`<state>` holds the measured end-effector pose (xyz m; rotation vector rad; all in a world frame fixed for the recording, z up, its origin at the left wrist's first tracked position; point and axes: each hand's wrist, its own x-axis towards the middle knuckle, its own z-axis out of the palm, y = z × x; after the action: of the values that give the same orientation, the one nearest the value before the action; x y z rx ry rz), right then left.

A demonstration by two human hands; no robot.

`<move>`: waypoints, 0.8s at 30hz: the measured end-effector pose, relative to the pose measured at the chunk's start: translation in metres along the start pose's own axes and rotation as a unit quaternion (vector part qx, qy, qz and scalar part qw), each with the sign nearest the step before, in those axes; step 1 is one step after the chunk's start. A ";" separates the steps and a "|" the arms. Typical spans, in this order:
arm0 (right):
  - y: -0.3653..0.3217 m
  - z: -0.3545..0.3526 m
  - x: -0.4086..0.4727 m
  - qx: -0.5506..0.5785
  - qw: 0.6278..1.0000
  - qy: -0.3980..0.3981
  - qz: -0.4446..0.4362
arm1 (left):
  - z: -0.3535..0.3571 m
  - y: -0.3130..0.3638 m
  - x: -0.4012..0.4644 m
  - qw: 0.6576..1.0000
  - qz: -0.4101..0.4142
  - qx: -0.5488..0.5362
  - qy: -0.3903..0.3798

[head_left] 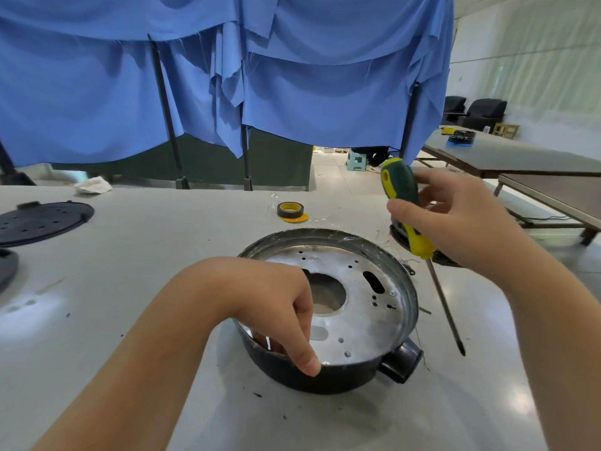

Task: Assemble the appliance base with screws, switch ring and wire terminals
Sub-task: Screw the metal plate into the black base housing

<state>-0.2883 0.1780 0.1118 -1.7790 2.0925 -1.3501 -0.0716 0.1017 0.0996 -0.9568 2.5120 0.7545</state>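
Note:
The round dark appliance base (341,379) stands on the white table, with a silver metal plate (367,320) inside it that has a large centre hole and several small holes. My left hand (276,304) grips the base's near-left rim, thumb outside and fingers curled inside. My right hand (455,216) holds a screwdriver (405,203) by its green and yellow handle, right of the base. Its long shaft slants down, and the tip hangs near the table beside the base's dark knob (403,362).
A roll of black and yellow tape (291,211) lies behind the base. A dark perforated lid (42,222) rests at the far left. Another dark ring part (400,232) and thin wires lie behind the screwdriver. Blue cloth hangs along the table's far edge.

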 end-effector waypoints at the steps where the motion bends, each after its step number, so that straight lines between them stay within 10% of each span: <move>1: 0.009 -0.002 0.003 -0.018 1.000 -0.015 0.019 | 0.000 0.000 0.000 1.000 0.000 0.001 0.000; 24: 0.118 0.007 0.008 -0.206 0.905 -0.213 0.304 | 0.001 0.000 -0.004 0.999 -0.012 0.044 0.010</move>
<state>-0.3768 0.1602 0.0345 -1.1779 2.4569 -0.3422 -0.0687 0.1048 0.1012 -0.9661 2.5229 0.6251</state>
